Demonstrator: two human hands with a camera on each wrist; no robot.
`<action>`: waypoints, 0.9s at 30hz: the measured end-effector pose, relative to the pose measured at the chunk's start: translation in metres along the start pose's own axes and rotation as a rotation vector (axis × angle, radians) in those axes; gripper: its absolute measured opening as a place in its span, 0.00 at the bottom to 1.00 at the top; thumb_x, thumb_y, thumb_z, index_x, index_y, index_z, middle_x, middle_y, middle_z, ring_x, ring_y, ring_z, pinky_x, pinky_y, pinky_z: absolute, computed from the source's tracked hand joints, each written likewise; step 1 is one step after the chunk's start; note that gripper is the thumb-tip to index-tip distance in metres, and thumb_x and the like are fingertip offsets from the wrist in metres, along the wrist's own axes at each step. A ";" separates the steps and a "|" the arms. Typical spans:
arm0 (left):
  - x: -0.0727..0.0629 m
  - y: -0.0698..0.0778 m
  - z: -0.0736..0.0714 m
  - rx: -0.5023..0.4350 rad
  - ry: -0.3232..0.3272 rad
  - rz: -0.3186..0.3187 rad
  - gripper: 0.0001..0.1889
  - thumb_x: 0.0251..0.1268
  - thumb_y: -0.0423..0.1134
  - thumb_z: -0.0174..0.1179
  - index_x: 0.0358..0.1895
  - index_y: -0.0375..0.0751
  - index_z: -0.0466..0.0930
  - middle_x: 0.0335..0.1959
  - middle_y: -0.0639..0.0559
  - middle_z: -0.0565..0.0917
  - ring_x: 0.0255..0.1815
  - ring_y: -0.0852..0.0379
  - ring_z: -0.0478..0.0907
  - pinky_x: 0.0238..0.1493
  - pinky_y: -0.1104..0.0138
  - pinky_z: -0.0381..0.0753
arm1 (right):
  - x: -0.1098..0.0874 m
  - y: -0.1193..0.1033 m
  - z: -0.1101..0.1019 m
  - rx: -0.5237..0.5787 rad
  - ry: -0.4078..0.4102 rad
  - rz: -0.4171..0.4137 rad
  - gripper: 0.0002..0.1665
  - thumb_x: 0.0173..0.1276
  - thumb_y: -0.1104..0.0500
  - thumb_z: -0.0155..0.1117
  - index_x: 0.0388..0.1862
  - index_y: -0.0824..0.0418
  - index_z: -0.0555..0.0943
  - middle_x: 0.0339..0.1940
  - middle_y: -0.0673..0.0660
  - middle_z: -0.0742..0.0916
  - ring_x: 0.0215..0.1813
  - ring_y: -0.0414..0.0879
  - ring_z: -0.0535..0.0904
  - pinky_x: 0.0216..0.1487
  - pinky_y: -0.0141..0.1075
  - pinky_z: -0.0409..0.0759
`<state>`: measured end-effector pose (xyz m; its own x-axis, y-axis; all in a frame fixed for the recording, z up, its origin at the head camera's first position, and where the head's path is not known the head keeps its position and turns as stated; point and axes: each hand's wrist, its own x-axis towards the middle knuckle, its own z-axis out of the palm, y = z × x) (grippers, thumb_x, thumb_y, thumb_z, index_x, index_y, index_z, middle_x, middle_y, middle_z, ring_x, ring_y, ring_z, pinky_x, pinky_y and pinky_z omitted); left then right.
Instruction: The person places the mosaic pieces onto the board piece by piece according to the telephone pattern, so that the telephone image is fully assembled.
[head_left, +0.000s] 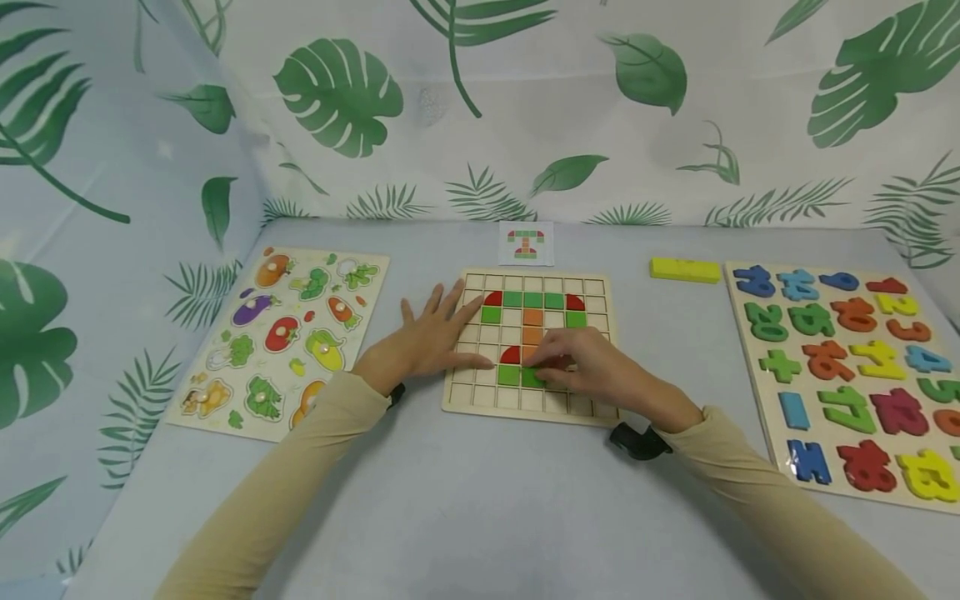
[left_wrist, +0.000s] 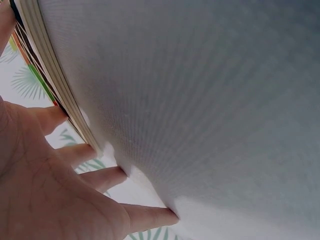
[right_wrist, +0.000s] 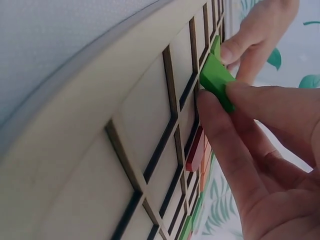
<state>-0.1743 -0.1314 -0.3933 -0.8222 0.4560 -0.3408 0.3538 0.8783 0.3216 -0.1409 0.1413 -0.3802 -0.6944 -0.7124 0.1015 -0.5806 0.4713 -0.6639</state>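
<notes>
A wooden grid board (head_left: 480, 400) holds red quarter-round tiles (head_left: 492, 298), green square tiles (head_left: 507, 375) and a column of orange tiles (head_left: 532, 317). My right hand (head_left: 592, 367) pinches a green square tile (right_wrist: 217, 80) between thumb and finger, tilted over a cell in the lower part of the board. My left hand (head_left: 427, 337) lies spread at the board's left edge, thumb reaching towards the placed green tile and fingertips at the rim. Another red tile (right_wrist: 195, 152) shows below the pinched tile in the right wrist view; in the head view my right hand hides it.
Behind the board lies a pattern card (head_left: 527, 243) with a matching coloured figure. A vegetable puzzle (head_left: 341, 271) is to the left, partly under my left forearm. On the right are a yellow block (head_left: 684, 269) and a number puzzle board (head_left: 757, 375). A leaf-print curtain (head_left: 525, 125) closes the back.
</notes>
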 end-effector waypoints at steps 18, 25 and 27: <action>0.001 0.000 -0.002 -0.004 0.003 0.002 0.55 0.69 0.73 0.57 0.88 0.56 0.36 0.87 0.44 0.28 0.86 0.35 0.25 0.70 0.23 0.30 | 0.003 -0.009 0.005 -0.133 0.028 -0.021 0.10 0.61 0.73 0.77 0.42 0.68 0.92 0.36 0.54 0.88 0.37 0.44 0.83 0.40 0.34 0.85; 0.000 0.001 -0.001 -0.011 -0.002 0.002 0.55 0.69 0.73 0.57 0.88 0.56 0.36 0.87 0.43 0.28 0.86 0.35 0.26 0.70 0.23 0.30 | 0.001 -0.009 0.009 -0.168 0.055 -0.041 0.08 0.60 0.74 0.78 0.37 0.66 0.92 0.36 0.54 0.88 0.39 0.47 0.86 0.43 0.38 0.86; -0.001 0.001 -0.001 -0.016 0.000 0.005 0.55 0.69 0.72 0.57 0.88 0.56 0.37 0.87 0.43 0.28 0.85 0.35 0.26 0.70 0.23 0.29 | -0.001 -0.008 0.010 -0.162 0.067 -0.039 0.08 0.59 0.75 0.78 0.35 0.65 0.92 0.36 0.54 0.89 0.40 0.48 0.86 0.44 0.39 0.87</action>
<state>-0.1734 -0.1309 -0.3918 -0.8203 0.4602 -0.3396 0.3506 0.8738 0.3371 -0.1316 0.1328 -0.3829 -0.6938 -0.6981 0.1770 -0.6644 0.5255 -0.5314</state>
